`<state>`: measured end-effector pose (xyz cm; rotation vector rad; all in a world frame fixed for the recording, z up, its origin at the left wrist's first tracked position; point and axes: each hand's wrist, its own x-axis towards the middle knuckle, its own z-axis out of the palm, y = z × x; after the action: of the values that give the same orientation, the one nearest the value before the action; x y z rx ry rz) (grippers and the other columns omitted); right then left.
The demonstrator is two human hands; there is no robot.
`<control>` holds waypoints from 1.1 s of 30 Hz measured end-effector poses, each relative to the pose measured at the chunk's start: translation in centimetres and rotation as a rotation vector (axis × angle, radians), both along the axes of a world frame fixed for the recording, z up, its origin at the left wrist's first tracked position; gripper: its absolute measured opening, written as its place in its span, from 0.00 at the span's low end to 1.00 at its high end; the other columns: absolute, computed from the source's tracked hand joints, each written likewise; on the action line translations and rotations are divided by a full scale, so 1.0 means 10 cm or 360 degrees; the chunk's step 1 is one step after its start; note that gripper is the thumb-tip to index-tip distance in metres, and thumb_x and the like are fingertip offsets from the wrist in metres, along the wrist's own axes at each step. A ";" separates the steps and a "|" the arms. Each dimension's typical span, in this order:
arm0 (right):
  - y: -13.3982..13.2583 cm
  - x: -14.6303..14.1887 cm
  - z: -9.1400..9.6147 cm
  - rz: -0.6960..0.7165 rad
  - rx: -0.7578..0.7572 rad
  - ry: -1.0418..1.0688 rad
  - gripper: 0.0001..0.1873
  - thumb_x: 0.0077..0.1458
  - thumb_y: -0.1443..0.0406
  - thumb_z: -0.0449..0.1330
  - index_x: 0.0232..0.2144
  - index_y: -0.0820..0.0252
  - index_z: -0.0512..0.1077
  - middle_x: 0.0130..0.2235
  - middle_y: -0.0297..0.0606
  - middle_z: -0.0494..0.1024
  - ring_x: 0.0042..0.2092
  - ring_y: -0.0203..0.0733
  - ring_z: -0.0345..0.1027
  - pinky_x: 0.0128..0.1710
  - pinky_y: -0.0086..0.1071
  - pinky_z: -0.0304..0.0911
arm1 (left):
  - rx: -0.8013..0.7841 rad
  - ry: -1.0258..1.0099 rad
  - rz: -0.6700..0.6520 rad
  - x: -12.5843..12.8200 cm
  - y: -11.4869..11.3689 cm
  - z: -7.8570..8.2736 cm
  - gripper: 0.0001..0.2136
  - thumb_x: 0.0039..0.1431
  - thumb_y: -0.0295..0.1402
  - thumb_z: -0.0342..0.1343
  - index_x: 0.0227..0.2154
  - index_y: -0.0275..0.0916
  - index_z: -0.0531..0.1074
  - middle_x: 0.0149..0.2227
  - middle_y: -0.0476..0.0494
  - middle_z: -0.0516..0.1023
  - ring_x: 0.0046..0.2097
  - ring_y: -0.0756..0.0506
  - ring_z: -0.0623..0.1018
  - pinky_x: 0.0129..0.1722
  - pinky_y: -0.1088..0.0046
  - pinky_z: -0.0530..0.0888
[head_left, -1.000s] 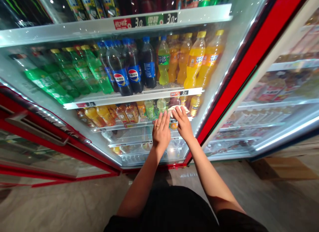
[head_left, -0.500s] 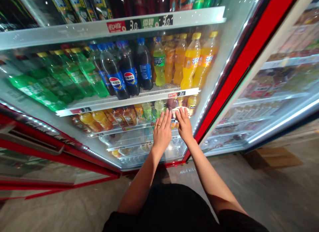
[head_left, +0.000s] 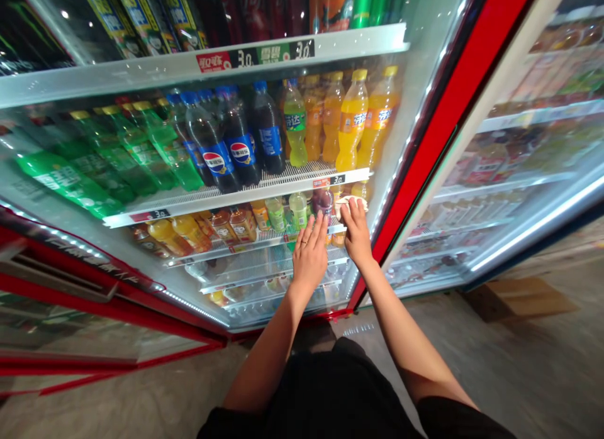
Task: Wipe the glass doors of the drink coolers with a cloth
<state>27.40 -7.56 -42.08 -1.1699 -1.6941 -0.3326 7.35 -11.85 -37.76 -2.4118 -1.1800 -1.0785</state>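
My left hand point(head_left: 310, 255) lies flat with fingers stretched out against the glass door point(head_left: 415, 80) of a drinks fridge, low down. My right hand point(head_left: 356, 233) is beside it to the right, pressing a white cloth point(head_left: 353, 202) onto the glass with its fingers over the cloth. Behind the glass, Pepsi bottles point(head_left: 221, 151), green bottles point(head_left: 117, 153) and orange soda bottles point(head_left: 352, 118) stand on a wire shelf point(head_left: 236, 194). Smaller drinks point(head_left: 278, 212) sit on the shelf below, just above my hands.
The red door frame point(head_left: 438, 131) runs diagonally right of my hands. A second fridge point(head_left: 528, 162) with stocked shelves stands further right. Another red-framed door point(head_left: 94, 288) sits at lower left. A cardboard piece point(head_left: 523, 297) lies on the grey floor point(head_left: 519, 376).
My right hand with the cloth has slid a little to the right across the glass. The left hand stays flat on the door. The view has shifted slightly.
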 end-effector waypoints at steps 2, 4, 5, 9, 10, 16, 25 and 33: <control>-0.03 0.07 -0.09 0.0075 -0.0044 -0.0057 0.49 0.63 0.79 0.47 0.78 0.35 0.46 0.81 0.28 0.47 0.81 0.49 0.34 0.78 0.64 0.48 | 0.0024 0.0001 0.0016 0.07 0.03 0.01 0.38 0.72 0.20 0.41 0.80 0.42 0.36 0.78 0.43 0.58 0.78 0.42 0.58 0.76 0.56 0.64; -0.04 0.15 -0.16 0.0099 -0.0041 -0.0083 0.47 0.65 0.78 0.47 0.78 0.37 0.46 0.80 0.31 0.50 0.81 0.50 0.35 0.77 0.65 0.50 | 0.0059 -0.0018 0.0031 0.15 0.07 0.03 0.38 0.72 0.20 0.42 0.80 0.42 0.37 0.78 0.43 0.58 0.78 0.42 0.59 0.77 0.57 0.64; -0.05 0.19 -0.17 0.0094 -0.0015 -0.0081 0.46 0.65 0.77 0.47 0.79 0.38 0.46 0.80 0.32 0.51 0.81 0.51 0.36 0.77 0.65 0.51 | 0.0075 -0.0032 0.0039 0.19 0.09 0.04 0.38 0.72 0.20 0.43 0.80 0.42 0.37 0.78 0.43 0.58 0.78 0.43 0.59 0.77 0.57 0.64; 0.00 0.30 -0.10 -0.0027 0.0084 -0.0028 0.45 0.67 0.75 0.46 0.79 0.37 0.44 0.80 0.32 0.50 0.81 0.52 0.36 0.76 0.67 0.51 | 0.0143 -0.0070 0.0061 0.39 0.17 0.04 0.39 0.71 0.20 0.44 0.80 0.42 0.37 0.77 0.44 0.59 0.78 0.44 0.60 0.77 0.59 0.63; 0.02 0.31 -0.05 -0.0061 0.0093 -0.0016 0.45 0.67 0.75 0.46 0.79 0.37 0.44 0.81 0.32 0.49 0.81 0.52 0.36 0.76 0.68 0.50 | 0.0169 -0.0081 0.0071 0.44 0.18 0.03 0.38 0.71 0.20 0.44 0.80 0.42 0.37 0.77 0.44 0.59 0.77 0.44 0.60 0.77 0.59 0.63; 0.08 0.35 0.11 0.0006 0.0104 -0.0039 0.44 0.68 0.75 0.44 0.79 0.36 0.44 0.80 0.27 0.51 0.81 0.48 0.33 0.78 0.65 0.49 | 0.0237 -0.0133 0.0050 0.69 0.17 -0.05 0.37 0.73 0.22 0.43 0.80 0.41 0.39 0.77 0.44 0.60 0.78 0.45 0.59 0.79 0.61 0.57; -0.02 0.72 0.03 0.0057 0.0039 -0.0158 0.39 0.71 0.72 0.46 0.78 0.41 0.51 0.76 0.35 0.63 0.80 0.49 0.43 0.76 0.60 0.57 | 0.0220 -0.0151 0.0077 0.86 0.17 -0.05 0.35 0.74 0.23 0.42 0.80 0.39 0.40 0.77 0.42 0.58 0.79 0.46 0.55 0.81 0.61 0.49; 0.03 0.64 0.20 0.0117 -0.0079 -0.0077 0.39 0.70 0.71 0.46 0.78 0.40 0.52 0.78 0.29 0.59 0.81 0.47 0.39 0.79 0.59 0.49 | 0.0135 -0.0151 0.0054 1.02 0.14 -0.07 0.36 0.73 0.23 0.43 0.80 0.40 0.39 0.77 0.43 0.58 0.78 0.43 0.57 0.79 0.58 0.56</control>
<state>33.84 -7.29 -40.10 -1.1407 -1.7916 -0.2765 17.54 -10.41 -38.51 -2.2918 -1.1752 -1.2190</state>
